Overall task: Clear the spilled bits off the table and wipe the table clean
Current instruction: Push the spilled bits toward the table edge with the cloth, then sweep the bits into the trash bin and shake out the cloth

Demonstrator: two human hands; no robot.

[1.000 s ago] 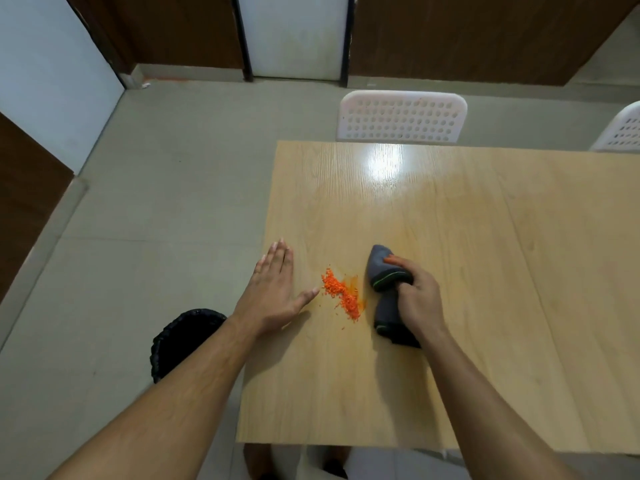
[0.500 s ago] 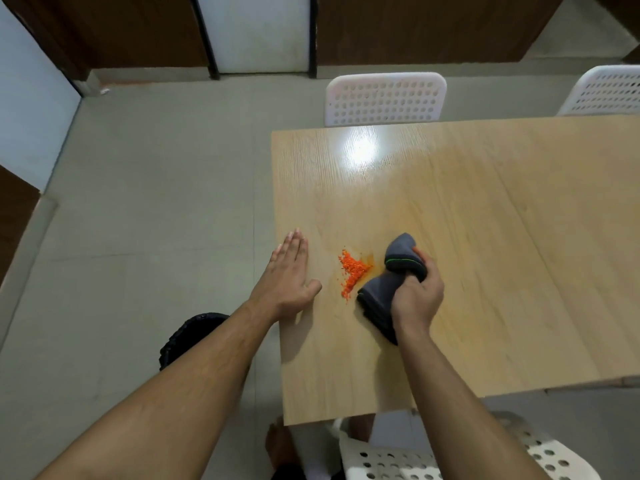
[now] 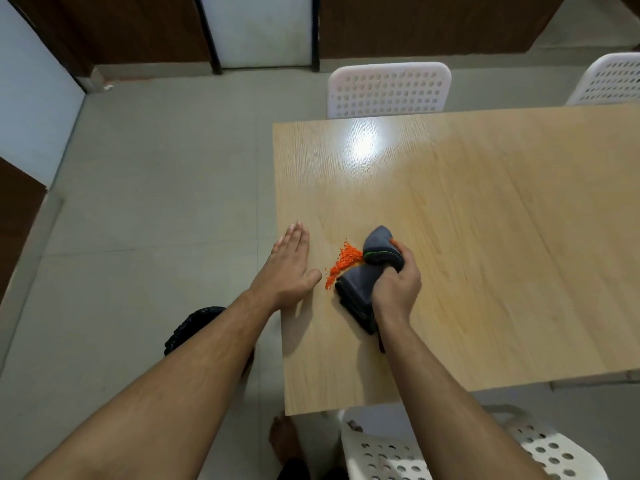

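**Bits herded to the desk's left edge**

Right hand (image 3: 394, 289) grip clamped round the folded grey cloth (image 3: 367, 271), fingers curled over its top fold. Cloth's leading edge touches the orange bits (image 3: 341, 263). Left hand (image 3: 291, 268) lies flat, fingers straight, holding nothing, straddling the desk (image 3: 485, 237) edge just left of the pile.

Change over the last second: the cloth has closed on the bits from the right. The pile, earlier a loose streak with a gap to the cloth, now sits bunched against it and nearer the left hand. Judgement: the sweep is partway through, and the bits are gathered but not yet off the desk.

Edges and room: only a narrow strip of desk remains between pile and left edge. The black bin (image 3: 194, 329) stands on the floor below and left of the left forearm, partly hidden by it. It seems to sit nearer the person than the pile, so bits pushed straight off may miss; the flat hand looks placed to catch them. Right of the grip, wide open desk awaits wiping. A faint orange smear shows beside the pile.
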